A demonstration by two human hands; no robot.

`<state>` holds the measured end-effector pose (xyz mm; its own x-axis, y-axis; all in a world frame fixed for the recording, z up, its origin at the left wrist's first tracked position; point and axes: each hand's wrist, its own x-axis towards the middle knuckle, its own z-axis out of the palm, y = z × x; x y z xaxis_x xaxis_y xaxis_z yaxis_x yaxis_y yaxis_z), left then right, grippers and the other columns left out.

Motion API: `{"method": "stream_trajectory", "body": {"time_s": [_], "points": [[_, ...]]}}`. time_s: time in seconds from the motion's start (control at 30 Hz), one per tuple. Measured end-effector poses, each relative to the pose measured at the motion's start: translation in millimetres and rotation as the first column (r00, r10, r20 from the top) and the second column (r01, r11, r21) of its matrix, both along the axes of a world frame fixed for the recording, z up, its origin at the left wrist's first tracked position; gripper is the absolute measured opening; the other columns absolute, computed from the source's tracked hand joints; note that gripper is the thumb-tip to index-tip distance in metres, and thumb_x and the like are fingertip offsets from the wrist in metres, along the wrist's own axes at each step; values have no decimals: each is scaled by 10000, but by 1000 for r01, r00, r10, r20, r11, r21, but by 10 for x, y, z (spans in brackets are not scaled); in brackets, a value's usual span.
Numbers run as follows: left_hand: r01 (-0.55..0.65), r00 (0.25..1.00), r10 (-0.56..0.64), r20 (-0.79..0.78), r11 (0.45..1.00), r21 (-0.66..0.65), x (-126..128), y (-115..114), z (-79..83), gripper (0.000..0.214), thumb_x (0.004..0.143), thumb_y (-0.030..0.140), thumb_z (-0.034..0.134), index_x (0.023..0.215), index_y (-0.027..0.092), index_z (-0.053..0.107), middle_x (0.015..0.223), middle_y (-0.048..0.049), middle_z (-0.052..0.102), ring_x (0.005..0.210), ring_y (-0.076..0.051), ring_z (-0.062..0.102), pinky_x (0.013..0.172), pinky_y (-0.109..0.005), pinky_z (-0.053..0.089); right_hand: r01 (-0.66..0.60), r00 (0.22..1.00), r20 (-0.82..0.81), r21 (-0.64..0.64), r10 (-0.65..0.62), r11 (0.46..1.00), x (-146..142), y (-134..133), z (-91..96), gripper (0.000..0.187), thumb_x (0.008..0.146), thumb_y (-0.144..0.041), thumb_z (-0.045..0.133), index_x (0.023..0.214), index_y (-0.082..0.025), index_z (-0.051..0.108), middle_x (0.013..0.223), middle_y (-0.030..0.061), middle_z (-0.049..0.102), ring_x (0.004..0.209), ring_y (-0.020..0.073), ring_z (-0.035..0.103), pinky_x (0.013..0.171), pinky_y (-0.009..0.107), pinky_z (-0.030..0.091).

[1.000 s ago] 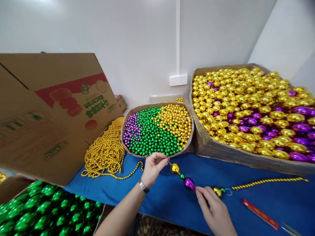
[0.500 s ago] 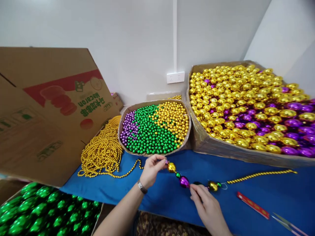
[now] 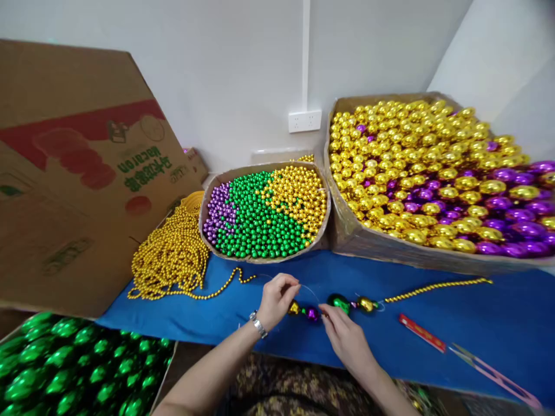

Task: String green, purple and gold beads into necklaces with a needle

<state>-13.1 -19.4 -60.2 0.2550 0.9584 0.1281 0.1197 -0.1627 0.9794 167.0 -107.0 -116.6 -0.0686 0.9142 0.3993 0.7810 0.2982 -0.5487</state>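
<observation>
My left hand [image 3: 277, 303], with a watch on its wrist, is pinched closed on a thin clear string [image 3: 310, 290]. The string arcs across to my right hand [image 3: 349, 338], whose thumb and finger are also closed on it. Below and between them, a gold bead [image 3: 293, 308] and a purple bead [image 3: 312, 314] hang or lie by the blue cloth. A large green bead [image 3: 338, 303] shows just beyond my right fingers, partly hidden. Beside it a gold bead [image 3: 365, 304] leads to a string of small gold beads [image 3: 437, 290] stretching right.
Ahead stands a box of small purple, green and gold beads [image 3: 264, 216]. A bigger box of gold and purple beads [image 3: 425, 179] is at right, heaped gold bead chain [image 3: 171, 254] at left. Pink-handled scissors [image 3: 498, 378] and a red strip [image 3: 422, 333] lie at right.
The gold and purple beads have come down from between my hands. A bare length of string now spans my fingers. My right hand has shifted left and up, and the view has tilted.
</observation>
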Motion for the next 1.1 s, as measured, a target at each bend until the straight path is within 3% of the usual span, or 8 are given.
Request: {"method": "stream_trajectory", "body": {"time_s": [0.07, 0.13, 0.27, 0.37, 0.5, 0.67, 0.93, 1.1], "points": [[-141, 984, 146, 101, 988, -55, 75, -50, -175, 194, 766, 359, 641, 780, 166, 638, 779, -65, 672, 700, -160, 634, 666, -275, 514, 12, 1000, 5, -12, -12, 1000, -60, -26, -60, 299, 948, -247, 319, 1112, -196, 564, 1009, 93, 639, 925, 179, 646, 776, 279, 548], [-255, 919, 301, 255, 946, -198, 139, -75, -298, 230, 757, 380, 648, 805, 158, 614, 760, -59, 669, 705, -173, 655, 657, -286, 524, 30, 999, 15, -23, -30, 999, -108, -55, -112, 314, 949, -260, 321, 1148, -186, 551, 1060, 116, 606, 963, 194, 631, 786, 293, 547], [-265, 713, 478, 513, 861, -435, 213, -10, -299, 261, 747, 390, 657, 798, 147, 577, 760, -47, 661, 711, -178, 674, 648, -286, 524, 26, 998, 54, -35, -24, 999, -142, -65, -141, 347, 949, -297, 338, 1227, -181, 509, 1066, 121, 565, 819, 158, 653, 684, 248, 559], [-210, 626, 492, 606, 854, -476, 261, 66, -188, 253, 759, 384, 643, 779, 140, 579, 739, -51, 661, 699, -173, 675, 644, -277, 517, 53, 993, 106, -25, -50, 998, -172, -22, -145, 354, 949, -327, 338, 1202, -184, 541, 1012, 115, 553, 698, 137, 643, 546, 223, 539], [-176, 599, 466, 651, 870, -462, 350, 91, -99, 267, 771, 396, 624, 769, 131, 596, 735, -61, 663, 698, -183, 676, 645, -282, 512, 143, 972, 192, -10, -139, 990, -230, 58, -164, 328, 939, -327, 357, 1108, -183, 599, 1054, 129, 555, 667, 148, 637, 475, 225, 501], [-177, 565, 451, 691, 884, -433, 465, 67, -88, 268, 799, 398, 589, 783, 131, 613, 785, -75, 664, 753, -200, 674, 690, -313, 511, 204, 939, 288, -17, -190, 979, -240, 122, -160, 306, 922, -323, 383, 1094, -210, 610, 970, 81, 605, 521, 131, 597, 372, 219, 403], [-182, 641, 401, 655, 908, -378, 563, -146, -267, 215, 805, 358, 601, 789, 147, 641, 954, -77, 634, 927, -200, 633, 848, -335, 473, 232, 933, 290, -27, -215, 972, -178, 161, -178, 312, 926, -321, 371, 1078, -199, 614, 941, 73, 611, 542, 129, 612, 378, 209, 397], [-204, 799, 340, 496, 929, -309, 496, -200, -391, 188, 735, 315, 690, 818, 154, 639, 1006, -81, 617, 935, -211, 624, 842, -341, 477, 219, 949, 243, -43, -203, 975, -176, 168, -177, 320, 927, -323, 367, 1081, -187, 612, 935, 82, 615, 593, 152, 637, 393, 223, 440]]}}
